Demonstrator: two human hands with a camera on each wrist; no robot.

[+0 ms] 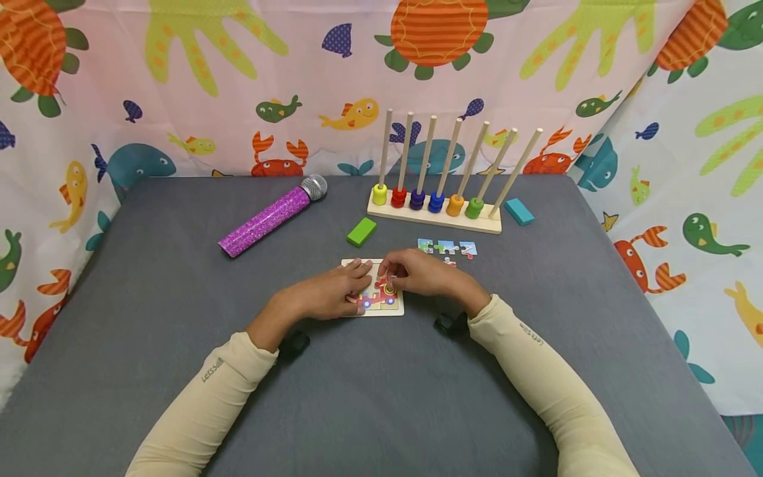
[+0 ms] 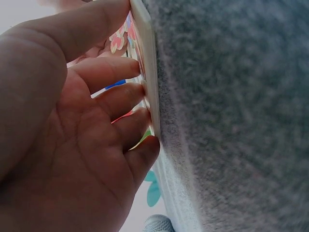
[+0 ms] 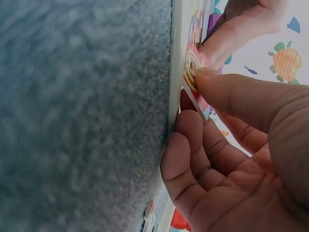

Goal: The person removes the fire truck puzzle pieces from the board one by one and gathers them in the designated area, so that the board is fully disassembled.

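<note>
My left hand (image 1: 324, 291) rests on a small jigsaw puzzle board (image 1: 393, 314), its fingers spread over the left part. In the left wrist view, the thumb and fingertips (image 2: 137, 92) touch the board's surface and edge. A red vehicle picture with blue wheels shows in the assembled area. Over the board's right side, my right hand (image 1: 420, 271) pinches a puzzle piece (image 3: 192, 70) between thumb and fingers. That piece is red with a yellow and white ringed shape, and it is tilted up from the board in the right wrist view. Part of the board lies hidden under both hands.
Several loose puzzle pieces (image 1: 446, 246) lie beyond my right hand. Behind them stands a wooden peg stand (image 1: 441, 215) with coloured rings. A green block (image 1: 361, 232), a blue block (image 1: 519, 212) and a glittery purple microphone (image 1: 268, 222) lie on the grey table (image 1: 381, 411).
</note>
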